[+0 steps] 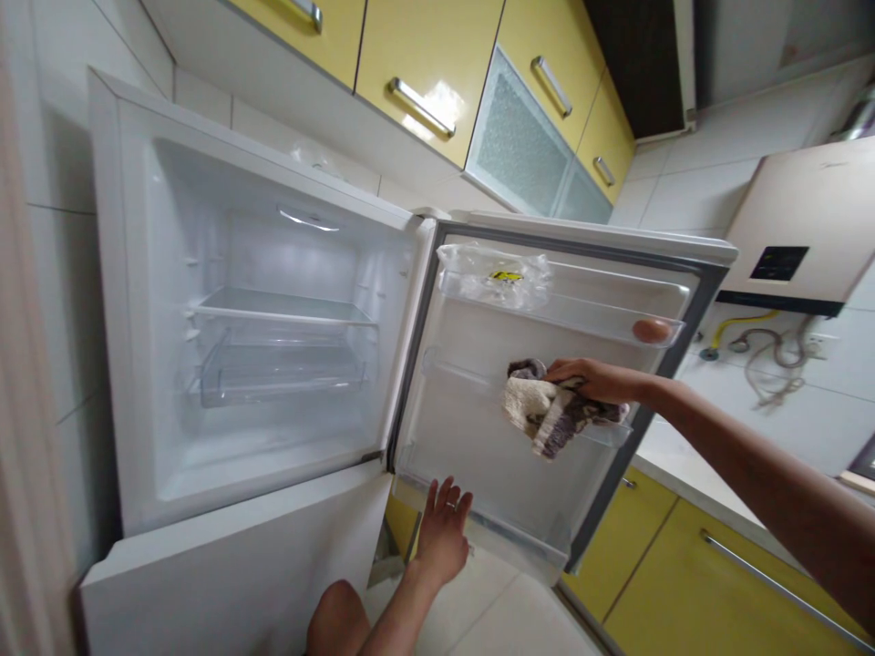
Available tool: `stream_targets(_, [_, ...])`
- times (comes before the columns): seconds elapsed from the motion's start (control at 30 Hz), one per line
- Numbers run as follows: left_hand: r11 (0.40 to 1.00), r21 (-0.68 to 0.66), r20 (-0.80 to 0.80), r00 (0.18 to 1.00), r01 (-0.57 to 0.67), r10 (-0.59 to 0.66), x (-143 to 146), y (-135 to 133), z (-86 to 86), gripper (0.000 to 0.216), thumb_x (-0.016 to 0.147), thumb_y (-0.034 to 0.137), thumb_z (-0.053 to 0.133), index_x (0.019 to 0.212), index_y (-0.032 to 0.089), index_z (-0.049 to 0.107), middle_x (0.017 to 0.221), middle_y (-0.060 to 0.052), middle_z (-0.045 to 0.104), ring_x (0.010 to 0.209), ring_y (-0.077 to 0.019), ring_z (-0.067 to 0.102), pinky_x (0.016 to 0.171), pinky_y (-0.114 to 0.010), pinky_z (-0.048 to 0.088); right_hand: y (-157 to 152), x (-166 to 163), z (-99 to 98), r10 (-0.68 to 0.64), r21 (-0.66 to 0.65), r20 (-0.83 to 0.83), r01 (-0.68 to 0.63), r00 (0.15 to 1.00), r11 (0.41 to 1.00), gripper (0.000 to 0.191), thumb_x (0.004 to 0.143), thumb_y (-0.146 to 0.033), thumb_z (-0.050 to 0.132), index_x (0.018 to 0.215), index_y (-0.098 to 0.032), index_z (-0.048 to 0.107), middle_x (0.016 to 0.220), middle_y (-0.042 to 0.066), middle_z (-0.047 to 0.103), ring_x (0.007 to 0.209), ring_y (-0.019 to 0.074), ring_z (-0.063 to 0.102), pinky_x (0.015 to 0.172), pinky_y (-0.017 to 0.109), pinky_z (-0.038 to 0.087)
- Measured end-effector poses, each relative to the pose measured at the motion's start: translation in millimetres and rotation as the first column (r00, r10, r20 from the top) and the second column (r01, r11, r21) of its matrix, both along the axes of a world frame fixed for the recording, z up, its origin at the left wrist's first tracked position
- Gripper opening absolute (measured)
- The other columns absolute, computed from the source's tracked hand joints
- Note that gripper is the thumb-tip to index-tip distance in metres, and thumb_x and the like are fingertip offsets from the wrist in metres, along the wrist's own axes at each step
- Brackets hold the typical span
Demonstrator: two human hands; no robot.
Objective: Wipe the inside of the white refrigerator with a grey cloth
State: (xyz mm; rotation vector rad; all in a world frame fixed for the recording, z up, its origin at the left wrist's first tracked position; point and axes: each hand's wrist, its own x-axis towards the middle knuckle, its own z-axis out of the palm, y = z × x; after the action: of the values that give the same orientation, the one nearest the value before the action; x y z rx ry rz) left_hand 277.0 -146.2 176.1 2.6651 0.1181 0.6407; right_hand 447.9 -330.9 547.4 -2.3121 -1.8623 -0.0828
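Observation:
In my right hand is a bunched cream and purple-brown cloth, gripped against the middle shelf of the open fridge door. My left hand, a ring on one finger, is near the door's bottom shelf with its fingers spread and nothing in them. Whether its fingertips touch the shelf I cannot tell. On the door's top shelf lie a clear plastic bag with a yellow print and a brown egg. The fridge compartment stands open at the left.
Inside the fridge are a glass shelf and a clear drawer. Yellow cabinets hang above the fridge. A water heater with pipes is on the right wall, over a counter with yellow drawers. My knee shows at the bottom.

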Motion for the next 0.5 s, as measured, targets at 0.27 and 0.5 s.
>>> stream_targets(0.27, [0.997, 0.068, 0.085, 0.996, -0.038, 0.032, 12.6, 1.1, -21.3, 0.074, 0.077, 0.017, 0.062, 0.149, 0.020, 0.047, 0.154, -0.013, 0.054, 0.156, -0.0310, 0.028, 0.130, -0.061, 0.015, -64.7, 14.7, -9.7, -0.017, 0.191, 0.330, -0.049, 0.944, 0.980, 0.069, 0.063, -0.004, 0.044, 0.120, -0.025, 0.077, 0.116, 0.008, 0.076, 0.100, 0.0190, 0.075, 0.084, 0.028, 0.057])
stream_targets(0.5, [0.995, 0.100, 0.000, 1.000, 0.025, -0.025, 11.6, 6.9, -20.5, 0.078, 0.082, 0.027, 0.062, 0.156, 0.019, 0.039, 0.160, -0.015, 0.046, 0.158, -0.0329, 0.021, 0.130, -0.063, 0.012, -93.8, -20.7, -37.5, -0.359, 0.545, 0.751, -0.215, 0.554, 0.810, 0.041, 0.090, -0.020, 0.056, 0.124, -0.033, 0.075, 0.122, 0.009, 0.074, 0.099, 0.0212, 0.071, 0.077, 0.033, 0.056])
